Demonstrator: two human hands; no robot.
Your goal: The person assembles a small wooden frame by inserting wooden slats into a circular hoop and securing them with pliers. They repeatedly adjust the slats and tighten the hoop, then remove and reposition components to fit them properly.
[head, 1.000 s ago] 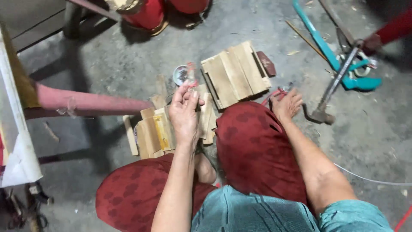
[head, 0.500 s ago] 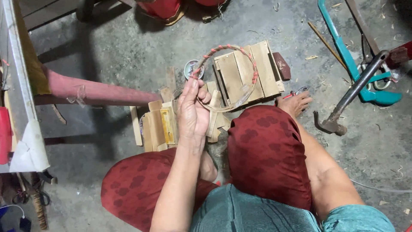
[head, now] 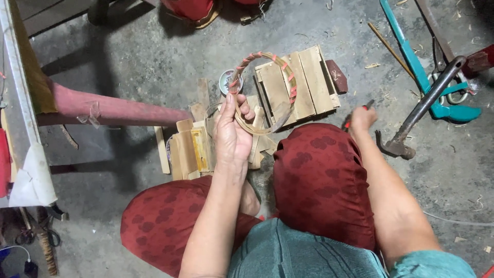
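The left hand (head: pixel 232 135) had its fingers (head: pixel 246 109) curled around the lower left arc of a bamboo ring (head: pixel 263 92) wound with red bands, holding it up on edge so it rose away from the palm, over the slatted wooden board (head: pixel 303 82) on the concrete floor (head: pixel 128 67). The right hand (head: pixel 362 118) was well apart, past the right knee, closed on a red-handled tool (head: pixel 355 114) near the hammer (head: pixel 411 121).

The left hand (head: pixel 232 135) is raised in front of the body on an outstretched forearm, back toward the camera, fingers (head: pixel 246 109) curled shut in a grip, while the right hand (head: pixel 362 119) reaches past the raised right knee, low, fingers closed.
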